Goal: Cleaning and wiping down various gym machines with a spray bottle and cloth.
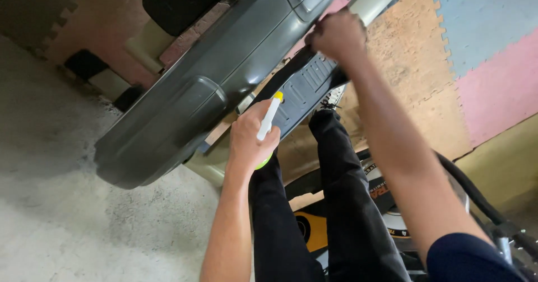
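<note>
Beside the grey car door [213, 74], the left hand [249, 139] grips a white spray bottle [268, 122]; the right hand [336, 35] clenches a dark cloth [291, 72] on its sill

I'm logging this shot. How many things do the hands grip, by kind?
White spray bottle with yellow nozzle, in the left hand: 1
Long grey plastic car bumper, gripped at its edge by the right hand: 1
Total: 2
</note>
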